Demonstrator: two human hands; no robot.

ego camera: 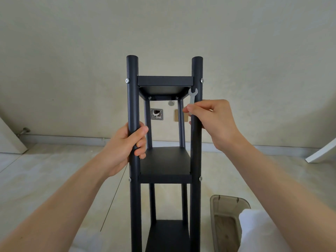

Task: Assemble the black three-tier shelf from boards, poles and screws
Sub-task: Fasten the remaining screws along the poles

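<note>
1. I see the black three-tier shelf [164,160] standing upright at frame centre, its long axis running 12 to 6 o'clock; three boards are mounted between four poles.
2. My left hand [125,148] is wrapped tight around the near left pole [133,106], at about 9 o'clock from the middle board [164,162], steadying the frame.
3. My right hand [211,120] pinches a small flat wrench [192,98] between thumb and fingertips, just beside the near right pole [196,124]; the wrench's open head points toward 12 o'clock.
4. I judge this the final tightening stage: silver screws show at the board corners, such as the top-right screw [202,80].
5. The next move likely calls for lifting the wrench head to that screw, at 12 o'clock from it, and seating it squarely while the left hand resists twist.
6. A plastic bin [227,220] sits on the floor [54,179] at 5 o'clock.
</note>
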